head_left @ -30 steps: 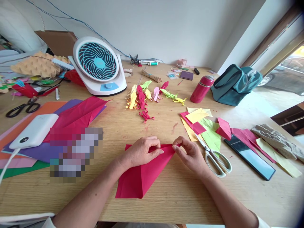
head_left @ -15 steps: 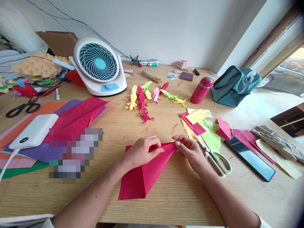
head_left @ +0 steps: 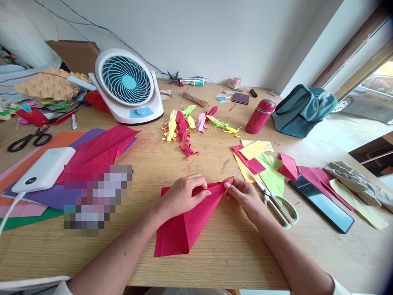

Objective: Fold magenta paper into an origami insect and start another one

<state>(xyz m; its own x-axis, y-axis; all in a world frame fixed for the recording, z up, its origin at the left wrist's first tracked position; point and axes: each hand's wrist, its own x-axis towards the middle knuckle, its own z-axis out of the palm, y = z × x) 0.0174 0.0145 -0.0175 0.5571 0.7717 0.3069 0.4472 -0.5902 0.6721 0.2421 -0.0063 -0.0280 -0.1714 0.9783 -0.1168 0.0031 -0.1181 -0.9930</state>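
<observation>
A red sheet of paper (head_left: pixel 196 221), partly folded to a point at its right, lies on the wooden table in front of me. My left hand (head_left: pixel 186 194) rests over its upper edge, thumb and fingers closed around the paper there. The pointed right corner is pinched between thumb and fingers of my right hand (head_left: pixel 241 191). White-handled scissors (head_left: pixel 278 205) lie just right of that hand, beside cut scraps of green paper (head_left: pixel 273 172). Beyond my hands sit several folded paper figures in red, yellow, pink and green, among them a red figure (head_left: pixel 188 150).
On the left, a white power bank (head_left: pixel 44 170) lies on coloured paper sheets (head_left: pixel 27 153). A fan (head_left: pixel 127 86) stands behind them. To the right are a phone (head_left: pixel 322 203), a red flask (head_left: pixel 260 116), a teal bag (head_left: pixel 302 110) and a grey glove (head_left: pixel 353 182).
My right hand has shifted slightly left and its fingers have drawn closer together on the paper's corner. The left hand stays nearly in place.
</observation>
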